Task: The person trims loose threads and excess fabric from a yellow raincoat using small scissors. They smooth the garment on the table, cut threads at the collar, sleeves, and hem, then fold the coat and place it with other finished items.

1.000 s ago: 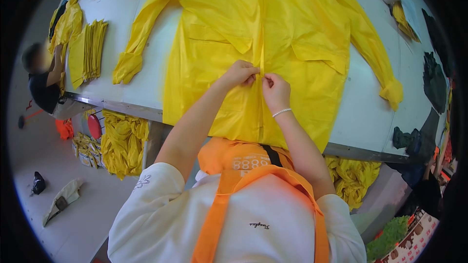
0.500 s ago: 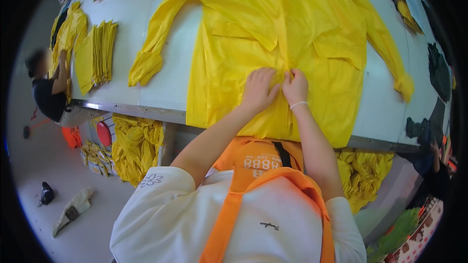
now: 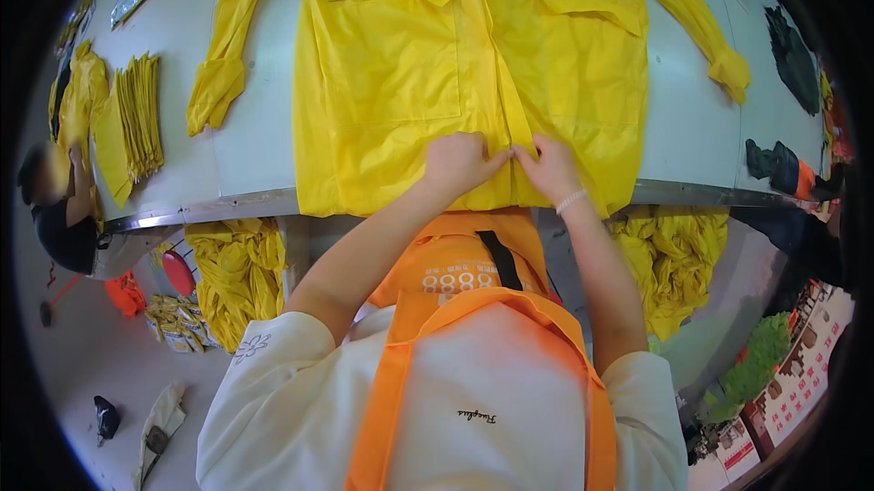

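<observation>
A yellow raincoat [image 3: 391,68] lies spread on the table, front up, its sleeves stretched out to both sides and its lower hem at the near edge. My left hand [image 3: 460,163] is closed on the front opening a little above the hem, thumb pointing right. Just to its right, my right hand [image 3: 549,171], with a beaded bracelet at the wrist, pinches the front flap [image 3: 513,104] of the coat. The thumbs nearly meet at the opening. The cloth between the fingertips is partly hidden.
Folded yellow raincoats [image 3: 138,118] stand in a row on the table [image 3: 264,81] at left, near a co-worker [image 3: 62,218]. Dark green garments [image 3: 790,59] lie at right. Below the table edge are heaps of yellow raincoats [image 3: 235,273].
My hands have moved down the coat's front opening toward the hem, and my right hand now holds the flap lower. The view has shifted, so the table appears higher.
</observation>
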Demonstrator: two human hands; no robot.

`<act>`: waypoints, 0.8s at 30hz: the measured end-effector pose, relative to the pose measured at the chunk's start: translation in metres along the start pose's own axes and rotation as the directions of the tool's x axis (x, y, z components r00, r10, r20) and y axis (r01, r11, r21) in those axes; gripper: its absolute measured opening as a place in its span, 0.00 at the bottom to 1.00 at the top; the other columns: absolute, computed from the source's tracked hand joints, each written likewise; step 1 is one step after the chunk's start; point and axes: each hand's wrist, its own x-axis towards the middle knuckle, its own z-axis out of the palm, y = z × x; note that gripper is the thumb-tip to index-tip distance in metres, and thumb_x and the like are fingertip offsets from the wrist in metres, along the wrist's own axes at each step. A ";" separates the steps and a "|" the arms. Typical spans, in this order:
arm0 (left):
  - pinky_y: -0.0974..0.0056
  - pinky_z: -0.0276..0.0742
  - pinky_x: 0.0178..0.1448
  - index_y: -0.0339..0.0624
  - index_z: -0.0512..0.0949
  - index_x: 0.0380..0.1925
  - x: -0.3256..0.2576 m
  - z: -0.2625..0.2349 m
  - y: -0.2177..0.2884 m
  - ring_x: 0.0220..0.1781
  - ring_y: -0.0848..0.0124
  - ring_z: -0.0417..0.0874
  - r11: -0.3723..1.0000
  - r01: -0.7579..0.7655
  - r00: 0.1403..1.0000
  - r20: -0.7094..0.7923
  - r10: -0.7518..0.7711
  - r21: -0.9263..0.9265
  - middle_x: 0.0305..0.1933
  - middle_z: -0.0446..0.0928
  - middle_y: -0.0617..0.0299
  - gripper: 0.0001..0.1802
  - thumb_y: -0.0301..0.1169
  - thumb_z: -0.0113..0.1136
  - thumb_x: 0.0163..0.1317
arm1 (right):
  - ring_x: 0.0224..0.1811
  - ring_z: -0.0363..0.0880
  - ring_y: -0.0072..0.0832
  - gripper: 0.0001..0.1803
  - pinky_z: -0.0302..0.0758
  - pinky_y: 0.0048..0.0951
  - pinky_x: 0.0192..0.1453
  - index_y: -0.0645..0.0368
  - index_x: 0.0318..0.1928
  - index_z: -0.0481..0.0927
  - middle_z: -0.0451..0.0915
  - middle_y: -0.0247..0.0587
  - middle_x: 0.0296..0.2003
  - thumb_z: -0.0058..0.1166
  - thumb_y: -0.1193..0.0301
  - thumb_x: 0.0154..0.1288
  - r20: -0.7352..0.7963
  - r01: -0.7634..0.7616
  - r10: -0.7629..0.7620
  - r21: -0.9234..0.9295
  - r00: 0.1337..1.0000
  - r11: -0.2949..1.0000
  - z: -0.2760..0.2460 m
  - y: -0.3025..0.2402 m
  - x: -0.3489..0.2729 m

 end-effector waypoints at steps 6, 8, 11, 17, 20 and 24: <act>0.64 0.74 0.25 0.38 0.77 0.16 0.015 0.003 -0.004 0.18 0.65 0.78 0.882 0.164 0.944 0.329 -0.012 -0.441 0.16 0.76 0.55 0.20 0.42 0.53 0.57 | 0.29 0.76 0.45 0.06 0.73 0.37 0.34 0.64 0.34 0.79 0.77 0.48 0.26 0.54 0.75 0.56 -0.392 0.126 -0.064 0.134 0.918 0.983 0.027 -0.011 -0.048; 0.67 0.72 0.24 0.36 0.77 0.16 0.015 0.001 -0.003 0.17 0.70 0.77 0.731 0.318 0.896 0.444 -0.023 -0.604 0.15 0.75 0.57 0.19 0.38 0.50 0.57 | 0.29 0.77 0.44 0.05 0.73 0.37 0.34 0.62 0.34 0.79 0.77 0.47 0.27 0.54 0.75 0.56 -0.449 0.182 -0.134 0.065 0.883 0.981 0.033 -0.022 -0.046; 0.70 0.71 0.23 0.35 0.77 0.16 0.012 0.000 -0.002 0.17 0.74 0.75 0.654 0.361 0.892 0.450 -0.035 -0.665 0.15 0.75 0.59 0.18 0.35 0.48 0.58 | 0.30 0.77 0.43 0.04 0.73 0.37 0.34 0.61 0.32 0.79 0.77 0.46 0.28 0.55 0.75 0.55 -0.405 0.160 -0.146 0.003 0.903 0.987 0.034 -0.023 -0.045; 0.71 0.67 0.22 0.36 0.74 0.14 0.010 0.004 -0.004 0.16 0.73 0.72 0.630 0.321 0.915 0.404 -0.013 -0.707 0.14 0.73 0.58 0.18 0.34 0.45 0.58 | 0.29 0.78 0.42 0.07 0.73 0.34 0.33 0.63 0.32 0.78 0.77 0.50 0.28 0.57 0.72 0.55 -0.316 0.246 -0.160 0.255 0.935 0.935 0.035 -0.011 -0.038; 0.69 0.66 0.21 0.36 0.72 0.13 0.009 0.013 -0.011 0.16 0.73 0.72 0.569 0.316 0.922 0.388 0.006 -0.759 0.13 0.73 0.58 0.19 0.35 0.44 0.59 | 0.28 0.78 0.41 0.09 0.73 0.32 0.32 0.64 0.31 0.77 0.77 0.50 0.27 0.59 0.71 0.54 -0.162 0.116 -0.044 0.466 0.986 0.877 0.033 -0.007 -0.034; 0.63 0.68 0.22 0.37 0.72 0.16 0.006 0.016 -0.011 0.15 0.67 0.72 0.730 0.195 0.967 0.252 -0.033 -0.655 0.15 0.74 0.57 0.19 0.38 0.46 0.60 | 0.26 0.77 0.41 0.10 0.72 0.32 0.30 0.65 0.31 0.76 0.77 0.50 0.24 0.59 0.71 0.54 -0.070 0.078 -0.054 0.420 0.996 0.904 0.028 -0.001 -0.024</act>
